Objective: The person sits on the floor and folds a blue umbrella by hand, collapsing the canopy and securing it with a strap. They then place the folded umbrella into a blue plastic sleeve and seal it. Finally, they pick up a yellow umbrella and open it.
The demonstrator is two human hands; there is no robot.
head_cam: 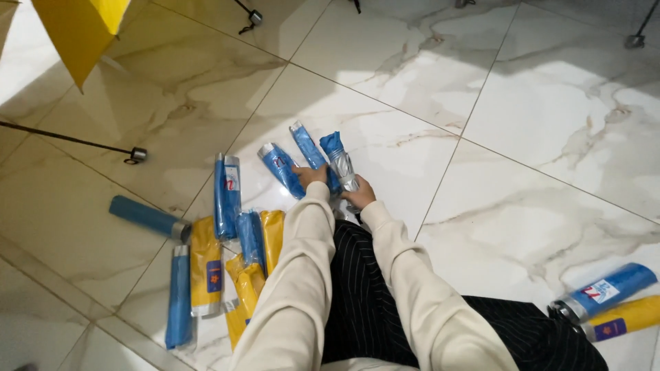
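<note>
A: L hand (311, 174) grips a blue umbrella (307, 152) on the floor (536, 137); R hand (359, 196) holds a blue-silver one (339, 159)
B: Risk? Loose grip, they'd prob slip & roll

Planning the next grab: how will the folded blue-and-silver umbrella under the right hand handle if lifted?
The folded blue-and-silver umbrella is probably light, and stiff along its shaft. Its loose, crumpled fabric may flop or slip under the right hand. Being round, it could roll on the glossy marble floor.
</note>
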